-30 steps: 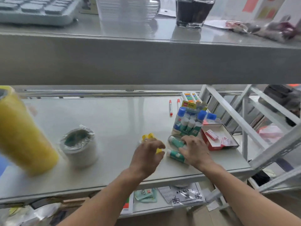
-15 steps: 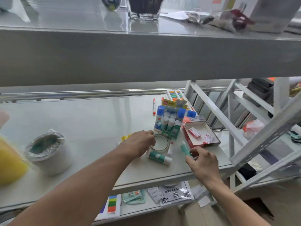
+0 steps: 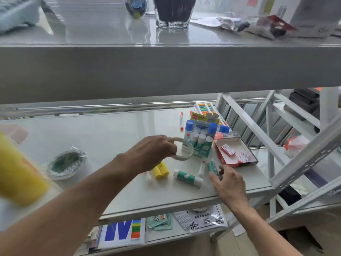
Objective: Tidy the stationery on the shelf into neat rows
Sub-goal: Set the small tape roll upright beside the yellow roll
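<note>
Head view. The left edge is hard to read: a blurred yellow roll (image 3: 17, 174) fills the corner, cut off by the frame, and a wrapped tape roll (image 3: 67, 163) sits just beside it on the shelf (image 3: 101, 137). The deep front lip of the upper shelf (image 3: 166, 71) hides the back wall. Items up there, a dark glass (image 3: 172, 12) among them, are cropped at the top.

The landmark is the red box (image 3: 235, 151) near the shelf's right end. Left of it, touching or nearly so, stands a display pack of glue sticks (image 3: 201, 140); its lower left part is hidden behind a white tape ring (image 3: 182, 149). The left hand (image 3: 153, 151) pinches that ring at its left rim, thumb under and fingers over, holding it tilted above the shelf. Behind the pack lie a red-tipped pen (image 3: 181, 121) and a bead abacus (image 3: 205, 109), partly covered.

In front of the red box, the right hand (image 3: 227, 183) has its fingers loosely spread, the fingertips (image 3: 214, 177) touching the lower end of a green glue stick (image 3: 212, 167) that stands tilted; whether it is truly gripped cannot be told. A small white tube (image 3: 202, 168) lies just left of that stick. Farther left of the box lies a second green stick (image 3: 188, 178), flat and free of both hands, then two yellow sticks (image 3: 160, 170), partly hidden under the left wrist.

Below the shelf, papers (image 3: 204, 220) and a booklet (image 3: 123, 232) show only in part.
</note>
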`<action>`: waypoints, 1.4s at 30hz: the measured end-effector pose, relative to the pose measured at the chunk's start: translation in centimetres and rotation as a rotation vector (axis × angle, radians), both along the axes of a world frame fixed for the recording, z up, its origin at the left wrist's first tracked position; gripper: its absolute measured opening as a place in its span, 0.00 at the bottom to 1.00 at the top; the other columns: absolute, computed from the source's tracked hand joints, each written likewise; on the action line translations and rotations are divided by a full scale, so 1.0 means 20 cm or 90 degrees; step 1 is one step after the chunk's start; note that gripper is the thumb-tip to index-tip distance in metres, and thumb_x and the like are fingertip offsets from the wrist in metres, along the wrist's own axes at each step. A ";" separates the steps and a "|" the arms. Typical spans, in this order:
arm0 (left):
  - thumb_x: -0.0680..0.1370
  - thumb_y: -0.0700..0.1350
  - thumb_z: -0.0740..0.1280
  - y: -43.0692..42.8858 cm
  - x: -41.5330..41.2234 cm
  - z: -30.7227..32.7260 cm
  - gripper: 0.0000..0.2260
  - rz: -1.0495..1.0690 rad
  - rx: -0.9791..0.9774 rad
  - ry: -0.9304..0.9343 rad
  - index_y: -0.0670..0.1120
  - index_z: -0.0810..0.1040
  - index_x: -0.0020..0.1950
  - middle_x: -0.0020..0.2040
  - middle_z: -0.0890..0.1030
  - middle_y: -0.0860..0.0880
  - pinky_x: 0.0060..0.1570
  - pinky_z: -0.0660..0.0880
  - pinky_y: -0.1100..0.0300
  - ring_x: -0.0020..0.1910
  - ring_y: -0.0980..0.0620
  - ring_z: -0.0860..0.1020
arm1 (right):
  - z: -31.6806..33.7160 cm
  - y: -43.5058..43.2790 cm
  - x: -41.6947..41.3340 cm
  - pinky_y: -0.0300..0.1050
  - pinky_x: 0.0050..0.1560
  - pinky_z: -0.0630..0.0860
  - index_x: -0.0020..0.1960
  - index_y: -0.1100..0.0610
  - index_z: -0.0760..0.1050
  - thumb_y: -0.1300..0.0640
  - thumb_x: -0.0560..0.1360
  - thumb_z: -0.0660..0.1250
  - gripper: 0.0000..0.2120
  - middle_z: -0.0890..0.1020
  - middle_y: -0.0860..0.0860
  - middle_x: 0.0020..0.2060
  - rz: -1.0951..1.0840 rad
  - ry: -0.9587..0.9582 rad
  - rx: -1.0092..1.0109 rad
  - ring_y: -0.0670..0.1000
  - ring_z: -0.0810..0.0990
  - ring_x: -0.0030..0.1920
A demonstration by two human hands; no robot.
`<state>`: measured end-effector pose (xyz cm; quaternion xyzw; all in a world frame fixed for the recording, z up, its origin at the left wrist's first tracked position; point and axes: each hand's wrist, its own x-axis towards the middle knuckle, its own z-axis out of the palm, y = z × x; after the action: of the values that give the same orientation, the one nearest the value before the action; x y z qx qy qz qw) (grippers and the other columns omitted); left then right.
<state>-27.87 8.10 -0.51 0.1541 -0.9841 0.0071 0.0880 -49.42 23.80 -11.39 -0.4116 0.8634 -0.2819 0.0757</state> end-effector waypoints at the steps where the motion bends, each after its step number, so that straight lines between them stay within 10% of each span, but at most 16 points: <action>1: 0.79 0.42 0.69 0.02 0.07 0.03 0.03 0.009 0.015 0.041 0.49 0.81 0.50 0.48 0.81 0.51 0.41 0.79 0.53 0.46 0.50 0.79 | 0.00 0.00 0.00 0.46 0.45 0.70 0.58 0.60 0.78 0.48 0.77 0.69 0.17 0.83 0.57 0.48 -0.005 -0.002 -0.005 0.53 0.75 0.42; 9: 0.78 0.49 0.65 0.21 0.78 0.06 0.08 0.250 0.220 0.359 0.49 0.81 0.53 0.47 0.79 0.56 0.46 0.75 0.61 0.47 0.57 0.78 | 0.14 -0.01 0.18 0.45 0.42 0.73 0.59 0.63 0.77 0.60 0.77 0.70 0.12 0.82 0.59 0.48 0.078 0.065 -0.181 0.52 0.77 0.41; 17: 0.75 0.40 0.72 0.02 1.28 -0.03 0.06 0.356 0.066 0.288 0.48 0.84 0.51 0.47 0.81 0.54 0.51 0.70 0.59 0.46 0.47 0.77 | 0.43 -0.47 1.02 0.26 0.45 0.71 0.59 0.58 0.80 0.64 0.72 0.73 0.16 0.81 0.50 0.49 0.420 -0.025 -0.304 0.44 0.78 0.41; 25: 0.75 0.43 0.74 -0.06 1.38 -0.21 0.07 0.378 0.103 0.272 0.48 0.85 0.52 0.51 0.80 0.51 0.49 0.77 0.50 0.49 0.48 0.76 | 0.33 -0.80 1.40 0.52 0.68 0.74 0.75 0.56 0.68 0.50 0.69 0.77 0.38 0.74 0.52 0.70 0.560 -0.153 -0.085 0.50 0.74 0.68; 32: 0.72 0.51 0.76 -0.06 1.42 -0.25 0.36 0.521 0.380 0.433 0.49 0.65 0.77 0.72 0.70 0.54 0.69 0.69 0.55 0.69 0.55 0.69 | 0.30 -0.84 1.44 0.53 0.65 0.76 0.73 0.56 0.70 0.47 0.68 0.79 0.38 0.78 0.52 0.67 0.558 -0.147 -0.105 0.50 0.77 0.65; 42: 0.73 0.52 0.75 -0.11 1.41 -0.32 0.37 0.500 0.488 0.465 0.49 0.63 0.78 0.75 0.70 0.50 0.69 0.71 0.53 0.72 0.52 0.70 | 0.29 -0.85 1.46 0.52 0.63 0.78 0.69 0.55 0.73 0.44 0.69 0.78 0.33 0.81 0.50 0.62 0.568 -0.121 -0.110 0.49 0.78 0.61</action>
<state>0.25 5.81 -6.94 0.5149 -0.6941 -0.3648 0.3463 -20.27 6.80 -5.60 -0.7201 0.5643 -0.3292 0.2337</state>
